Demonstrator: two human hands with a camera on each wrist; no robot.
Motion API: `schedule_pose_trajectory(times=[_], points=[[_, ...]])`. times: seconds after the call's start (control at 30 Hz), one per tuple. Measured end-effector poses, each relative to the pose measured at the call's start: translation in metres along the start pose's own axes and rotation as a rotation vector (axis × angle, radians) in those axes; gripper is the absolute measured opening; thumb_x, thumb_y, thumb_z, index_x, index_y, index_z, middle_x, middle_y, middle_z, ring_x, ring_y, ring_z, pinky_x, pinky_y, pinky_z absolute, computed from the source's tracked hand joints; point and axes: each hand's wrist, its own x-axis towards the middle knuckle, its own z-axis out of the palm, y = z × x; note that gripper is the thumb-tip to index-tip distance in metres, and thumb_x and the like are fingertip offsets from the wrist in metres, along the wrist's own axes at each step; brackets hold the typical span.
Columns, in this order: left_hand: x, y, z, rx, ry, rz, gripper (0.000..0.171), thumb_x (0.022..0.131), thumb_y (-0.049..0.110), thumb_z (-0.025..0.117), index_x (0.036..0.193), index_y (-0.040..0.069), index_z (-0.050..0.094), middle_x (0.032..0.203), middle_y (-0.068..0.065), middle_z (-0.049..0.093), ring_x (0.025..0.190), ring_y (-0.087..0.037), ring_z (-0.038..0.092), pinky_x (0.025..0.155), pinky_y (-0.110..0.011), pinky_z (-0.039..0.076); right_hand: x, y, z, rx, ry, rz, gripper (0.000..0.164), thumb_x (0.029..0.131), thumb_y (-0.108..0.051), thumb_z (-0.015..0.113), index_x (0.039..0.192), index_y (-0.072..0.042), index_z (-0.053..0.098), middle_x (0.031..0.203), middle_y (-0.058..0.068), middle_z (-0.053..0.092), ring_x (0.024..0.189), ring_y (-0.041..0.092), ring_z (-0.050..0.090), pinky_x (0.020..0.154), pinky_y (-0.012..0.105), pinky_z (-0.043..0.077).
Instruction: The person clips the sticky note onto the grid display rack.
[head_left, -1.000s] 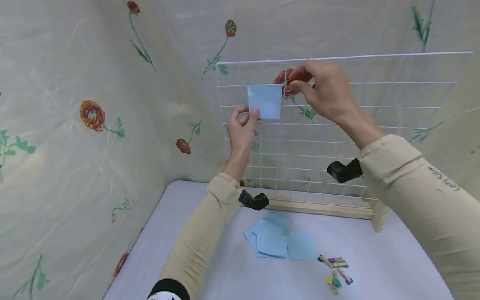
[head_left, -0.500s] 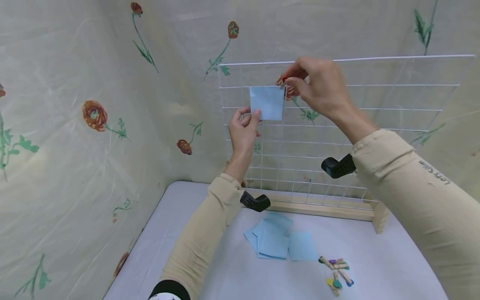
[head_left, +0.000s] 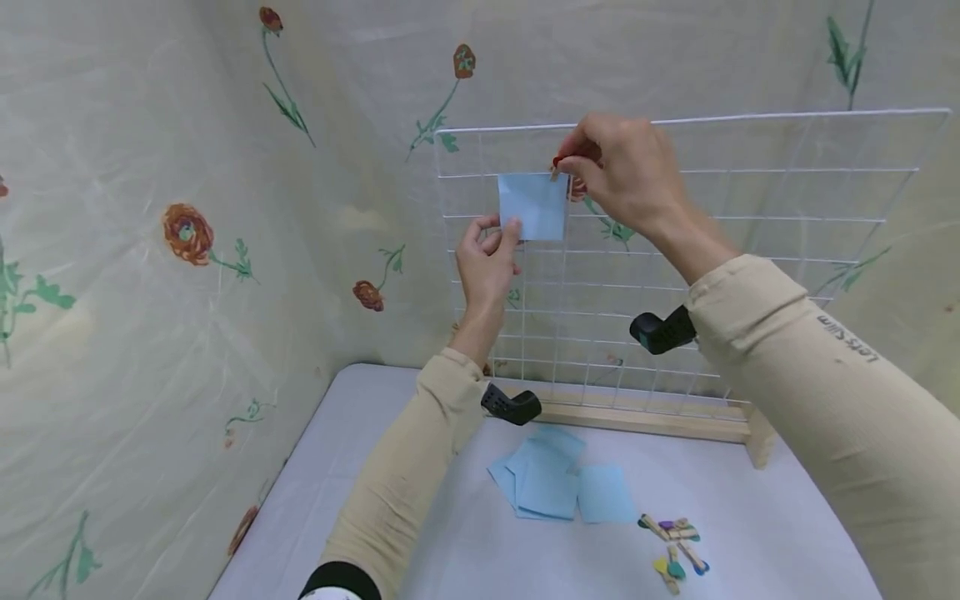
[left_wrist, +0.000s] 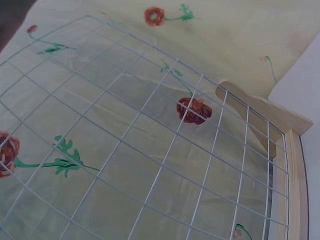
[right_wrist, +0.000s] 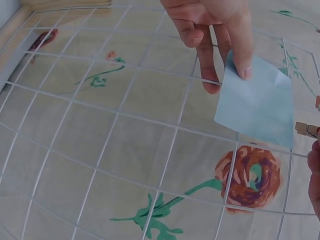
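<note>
A square light-blue sheet of paper (head_left: 534, 206) stands against the upper left of a white wire grid (head_left: 637, 287). My left hand (head_left: 483, 265) pinches its lower left corner, thumb in front. My right hand (head_left: 628, 177) pinches a small wooden clothespin (right_wrist: 306, 129) with a red end. In the head view the clothespin is at the sheet's top edge near the right corner; in the right wrist view its tip lies very close to the paper's edge. Whether it grips the paper cannot be seen. The left wrist view shows mostly grid, with no paper.
The grid stands in a wooden base (head_left: 652, 422) on a white-covered table (head_left: 420, 533). Several blue sheets (head_left: 546, 483) lie in front, one (head_left: 606, 493) beside the pile. Right of them are several small clothespins (head_left: 675, 533) with coloured ends. Flower-patterned cloth (head_left: 360, 167) hangs behind.
My right hand has moved a little to the left, bringing the clothespin from beside the sheet to its top edge. The left hand and the sheet stay nearly in place.
</note>
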Motion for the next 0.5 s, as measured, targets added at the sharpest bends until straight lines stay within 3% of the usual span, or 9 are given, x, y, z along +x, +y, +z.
schedule_pose_trajectory(times=[0.1,0.33,0.5], points=[[-0.0005,-0.0003,0.0004,0.004,0.003,-0.008,0.023,0.09,0.026,0.065,0.106,0.01,0.06,0.093,-0.01,0.073,0.044,-0.009,0.047,0.052,-0.032,0.048,0.0008,-0.0001,0.001,0.0,0.004,-0.005,0.017,0.091,-0.017,0.061,0.097,-0.003,0.068,0.092,0.011,0.073,0.066,0.022,0.068,0.059,0.013,0.041],[-0.0006,-0.0014,0.0012,0.001,0.008,-0.003,0.022,0.09,0.025,0.065,0.105,0.01,0.06,0.092,-0.011,0.073,0.044,-0.008,0.046,0.047,-0.022,0.044,0.0043,-0.0011,0.0047,-0.015,-0.012,0.016,0.015,0.09,-0.015,0.063,0.096,-0.002,0.068,0.093,0.012,0.072,0.067,0.022,0.066,0.062,0.021,0.045],[0.0002,-0.0016,0.0011,-0.004,0.009,-0.002,0.022,0.089,0.025,0.065,0.104,0.01,0.06,0.091,-0.011,0.073,0.044,-0.008,0.046,0.047,-0.021,0.043,0.0064,-0.0021,0.0088,-0.026,-0.015,0.02,0.014,0.089,-0.013,0.064,0.096,-0.001,0.068,0.093,0.013,0.071,0.069,0.023,0.064,0.063,0.027,0.045]])
